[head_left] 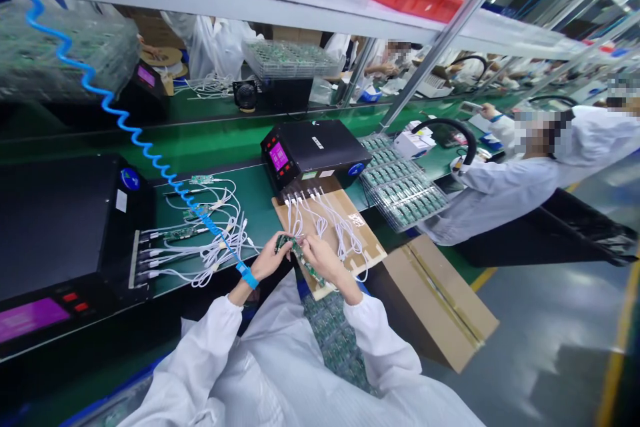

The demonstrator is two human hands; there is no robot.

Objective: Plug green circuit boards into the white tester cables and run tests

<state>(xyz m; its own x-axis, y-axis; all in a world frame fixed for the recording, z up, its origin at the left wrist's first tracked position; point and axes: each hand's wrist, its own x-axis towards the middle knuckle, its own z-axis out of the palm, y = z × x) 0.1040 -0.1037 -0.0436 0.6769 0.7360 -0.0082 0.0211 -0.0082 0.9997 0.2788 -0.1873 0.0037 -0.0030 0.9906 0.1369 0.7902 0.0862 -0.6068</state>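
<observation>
My left hand (270,257), with a blue wrist strap (247,275) above it, is closed on a small green circuit board (286,240). My right hand (323,257) meets it there, its fingers pinched at the board. Whether they also grip a cable plug is too small to tell. Below the hands lies more green board (313,272), partly hidden by the right hand. Just beyond, a brown cardboard sheet (367,240) carries white cables (345,223). These cables run from the front of a black tester (320,147) with a lit purple screen.
Left, another black tester (55,227) has white cables (215,253) and several boards attached. A coiled blue cord (135,133) crosses above the bench. Trays of boards (405,187) stand right; more boards (335,333) lie by my lap. A cardboard box (440,300) and a co-worker (505,193) are at right.
</observation>
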